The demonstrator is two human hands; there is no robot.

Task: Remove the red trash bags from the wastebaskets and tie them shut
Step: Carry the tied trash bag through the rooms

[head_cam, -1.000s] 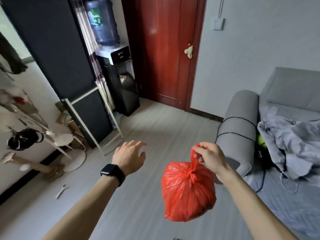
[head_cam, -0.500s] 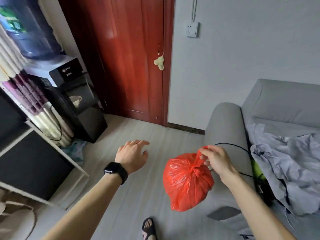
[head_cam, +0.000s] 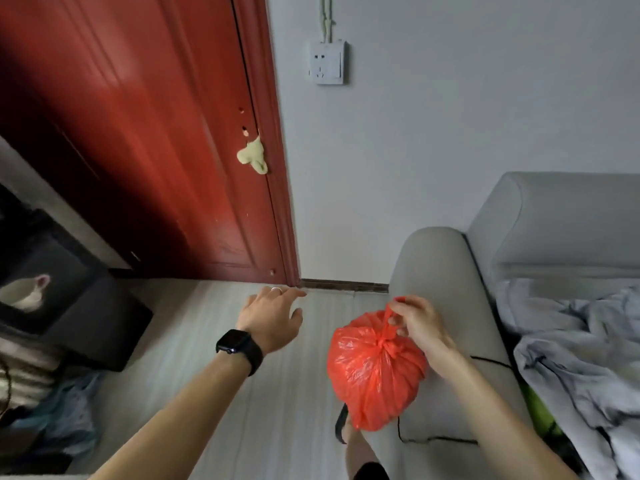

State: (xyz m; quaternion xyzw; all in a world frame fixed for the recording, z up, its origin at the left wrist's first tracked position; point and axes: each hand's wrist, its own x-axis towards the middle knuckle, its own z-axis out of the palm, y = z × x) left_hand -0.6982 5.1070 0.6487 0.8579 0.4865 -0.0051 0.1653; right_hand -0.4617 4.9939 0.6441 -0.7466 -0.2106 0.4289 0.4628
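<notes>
Your bag (head_cam: 375, 372) is knotted at the top and bulging, its contents hidden. It hangs in the air beside the sofa arm (head_cam: 433, 265). Your right hand (head_cam: 419, 323) pinches its tied loop with curled fingers. Your left hand (head_cam: 272, 315) is spread and relaxed, holding nothing.

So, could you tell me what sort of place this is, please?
Most likely a home living room: a grey sofa, a red wooden door, and a wall socket beside it.
</notes>
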